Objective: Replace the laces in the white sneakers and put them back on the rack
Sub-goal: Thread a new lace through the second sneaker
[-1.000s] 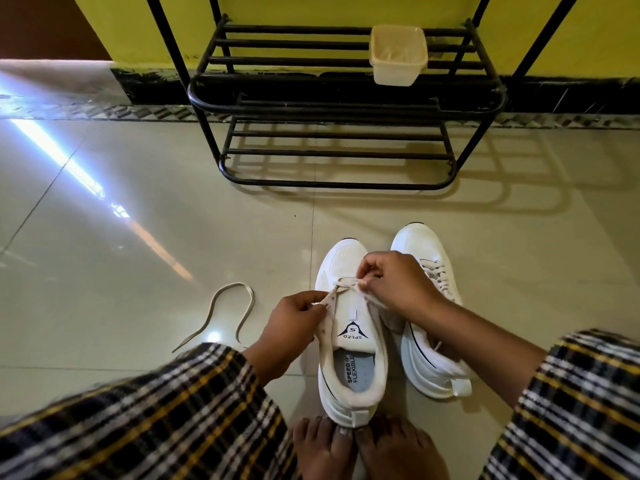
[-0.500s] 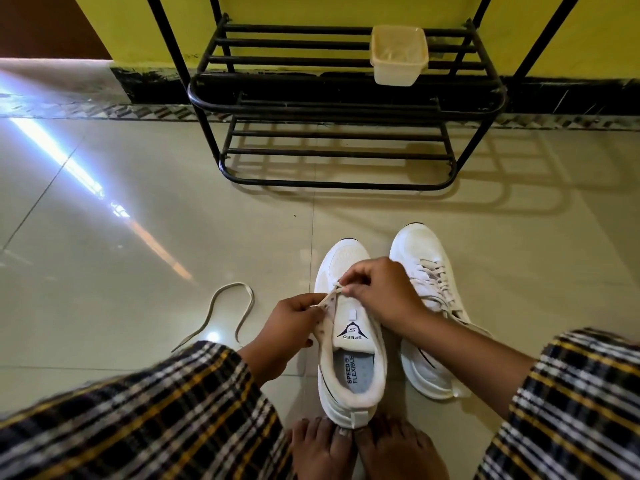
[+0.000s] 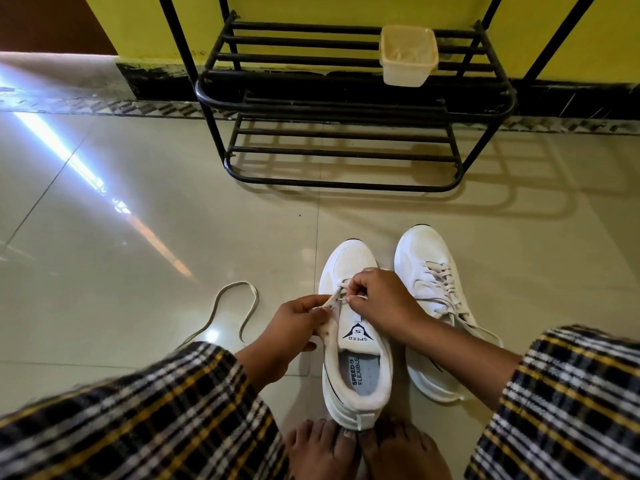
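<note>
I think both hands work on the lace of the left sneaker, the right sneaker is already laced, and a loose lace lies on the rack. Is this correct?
Not quite: the head view shows the loose lace on the floor, left of the sneakers, not on the rack. The rest holds: both hands work on the left sneaker, and the right sneaker is laced.

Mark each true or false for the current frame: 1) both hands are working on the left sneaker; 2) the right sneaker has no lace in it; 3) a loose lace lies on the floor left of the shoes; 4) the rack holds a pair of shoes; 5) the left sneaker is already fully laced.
1) True: the left hand and right hand pinch the lace at the left sneaker.
2) False: the right sneaker is laced.
3) True: a loose lace lies on the floor.
4) False: the rack holds only a plastic container.
5) False: its tongue shows bare; lace only near the toe.
</note>
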`<state>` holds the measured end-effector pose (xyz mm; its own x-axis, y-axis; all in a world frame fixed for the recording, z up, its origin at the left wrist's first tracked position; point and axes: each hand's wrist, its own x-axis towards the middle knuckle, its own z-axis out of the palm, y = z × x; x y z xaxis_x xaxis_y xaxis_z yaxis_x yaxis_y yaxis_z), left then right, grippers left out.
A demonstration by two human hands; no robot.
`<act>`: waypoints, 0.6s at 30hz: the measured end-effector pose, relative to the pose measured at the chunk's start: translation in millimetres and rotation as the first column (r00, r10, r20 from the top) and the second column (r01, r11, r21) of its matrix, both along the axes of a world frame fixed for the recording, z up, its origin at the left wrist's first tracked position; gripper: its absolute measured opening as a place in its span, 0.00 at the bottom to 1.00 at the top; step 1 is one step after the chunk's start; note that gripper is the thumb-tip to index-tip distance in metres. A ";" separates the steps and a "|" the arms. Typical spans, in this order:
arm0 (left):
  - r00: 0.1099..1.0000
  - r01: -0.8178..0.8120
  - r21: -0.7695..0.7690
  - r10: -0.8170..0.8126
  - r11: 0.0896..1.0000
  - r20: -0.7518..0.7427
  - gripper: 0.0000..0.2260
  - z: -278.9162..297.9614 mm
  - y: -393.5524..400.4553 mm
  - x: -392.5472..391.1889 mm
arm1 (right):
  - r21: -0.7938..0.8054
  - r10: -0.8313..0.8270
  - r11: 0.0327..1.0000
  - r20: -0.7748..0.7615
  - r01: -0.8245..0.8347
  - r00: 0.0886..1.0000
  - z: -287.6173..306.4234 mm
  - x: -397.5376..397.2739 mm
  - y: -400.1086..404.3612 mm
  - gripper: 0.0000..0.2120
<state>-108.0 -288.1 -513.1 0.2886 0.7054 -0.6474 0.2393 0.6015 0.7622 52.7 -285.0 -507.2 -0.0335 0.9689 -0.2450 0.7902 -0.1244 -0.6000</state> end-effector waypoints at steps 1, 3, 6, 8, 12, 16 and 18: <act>1.000 0.004 0.004 -0.004 1.000 -0.002 0.10 0.5 0.2 0.3 | -0.001 -0.008 1.000 0.001 0.008 1.000 -0.8 -0.5 -0.2 0.06; 1.000 0.017 0.014 -0.017 1.000 -0.007 0.10 0.7 0.2 0.5 | -0.003 -0.036 0.999 0.009 0.036 0.999 -1.8 -2.2 -2.1 0.06; 0.999 0.036 0.019 -0.036 0.999 0.010 0.09 -1.1 -0.5 -1.0 | -0.003 -0.081 0.997 0.021 0.081 0.996 -2.6 -5.1 -6.0 0.07; 0.997 0.060 0.027 -0.061 0.998 0.036 0.09 -2.4 -0.9 -1.4 | -0.016 -0.097 0.995 0.023 0.097 0.995 -3.4 -5.3 -7.4 0.07; 0.993 0.113 0.099 -0.114 0.989 -0.001 0.10 -4.5 0.9 -2.1 | 0.004 -0.101 0.995 0.054 0.101 0.993 -3.8 -8.9 -10.1 0.06; 0.975 0.204 0.216 -0.180 0.955 -0.127 0.14 -7.7 1.6 -2.0 | -0.011 -0.155 0.988 0.033 0.155 0.987 -3.9 -12.5 -7.5 0.08; 0.963 0.236 0.263 -0.190 0.936 -0.189 0.13 -7.1 1.6 -1.4 | -0.017 -0.182 0.983 0.006 0.183 0.983 -6.7 -10.3 -4.8 0.09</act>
<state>-109.3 -286.5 -520.2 0.3621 0.7980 -0.4818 0.4696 0.2903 0.8338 42.5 -289.8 -513.9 0.1445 0.9543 -0.2617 0.7557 -0.2771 -0.5933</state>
